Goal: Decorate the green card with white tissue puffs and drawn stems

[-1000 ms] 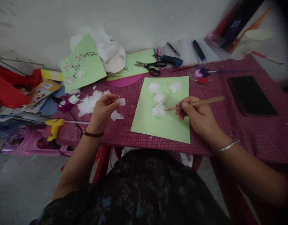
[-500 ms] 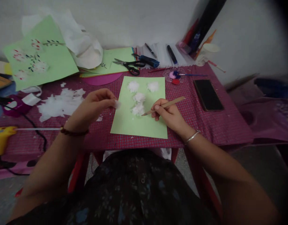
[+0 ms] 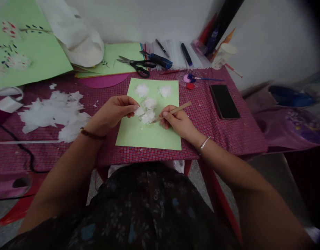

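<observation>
A light green sheet of paper [image 3: 149, 137] lies on the table before me, with several fluffy white paper tufts [image 3: 149, 103] on it. My left hand [image 3: 120, 109] pinches a small white piece of tissue paper [image 3: 139, 111] at the left of the lower tufts. In my right hand [image 3: 175, 119] is a thin wooden stick [image 3: 181, 108], held like a pen, its lower end at the lowest tuft. A heap of torn white tissue paper [image 3: 50, 111] lies left of the green sheet.
Black-handled scissors [image 3: 139, 64], pens and a blue-handled tool [image 3: 161, 60] lie at the back. Right of the sheet is a dark phone [image 3: 224, 101]. Paint blobs and a brush [image 3: 209, 79] sit behind it. A decorated green sheet [image 3: 45, 52] leans at the left, above a black cable [image 3: 29, 152].
My left hand has moved right with the tissue piece, from the sheet's edge to beside the tufts. My right hand keeps the stick at the lowest tuft. The view has shifted slightly.
</observation>
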Available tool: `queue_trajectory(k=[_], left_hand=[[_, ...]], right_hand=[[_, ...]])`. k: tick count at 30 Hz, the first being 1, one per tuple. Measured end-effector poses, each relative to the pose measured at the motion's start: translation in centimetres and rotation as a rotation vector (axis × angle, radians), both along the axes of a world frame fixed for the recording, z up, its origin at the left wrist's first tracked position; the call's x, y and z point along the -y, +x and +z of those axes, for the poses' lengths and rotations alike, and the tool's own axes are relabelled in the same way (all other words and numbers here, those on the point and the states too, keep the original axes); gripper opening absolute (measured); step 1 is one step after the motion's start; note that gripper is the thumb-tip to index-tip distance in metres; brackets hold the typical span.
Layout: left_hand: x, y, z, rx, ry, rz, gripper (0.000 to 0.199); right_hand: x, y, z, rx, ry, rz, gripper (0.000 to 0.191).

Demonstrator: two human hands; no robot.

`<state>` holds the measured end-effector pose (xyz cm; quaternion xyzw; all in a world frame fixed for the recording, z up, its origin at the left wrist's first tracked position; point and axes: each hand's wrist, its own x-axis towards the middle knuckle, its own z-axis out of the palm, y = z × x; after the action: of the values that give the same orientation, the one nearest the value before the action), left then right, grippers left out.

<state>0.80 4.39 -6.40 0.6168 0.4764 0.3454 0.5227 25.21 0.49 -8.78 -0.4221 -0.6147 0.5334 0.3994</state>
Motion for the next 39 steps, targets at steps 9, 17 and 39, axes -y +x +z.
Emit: queue_trajectory(k=[9, 17, 39], left_hand=[[1.5, 1.1, 0.5, -0.128, -0.040, -0.212, 0.014], [1.9, 3.5, -1.1, -0.318, 0.142, -0.136, 0.015], [0.4, 1.7, -2.1, -0.421, 0.312, 0.170, 0.008]], right_hand=[[-0.6, -0.4, -0.2, -0.038, -0.053, -0.050, 0.019], [0.4, 0.3, 0.5, -0.043, 0.069, -0.199, 0.036], [2.7, -0.1, 1.1, 0.957, 1.021, 0.302, 0.023]])
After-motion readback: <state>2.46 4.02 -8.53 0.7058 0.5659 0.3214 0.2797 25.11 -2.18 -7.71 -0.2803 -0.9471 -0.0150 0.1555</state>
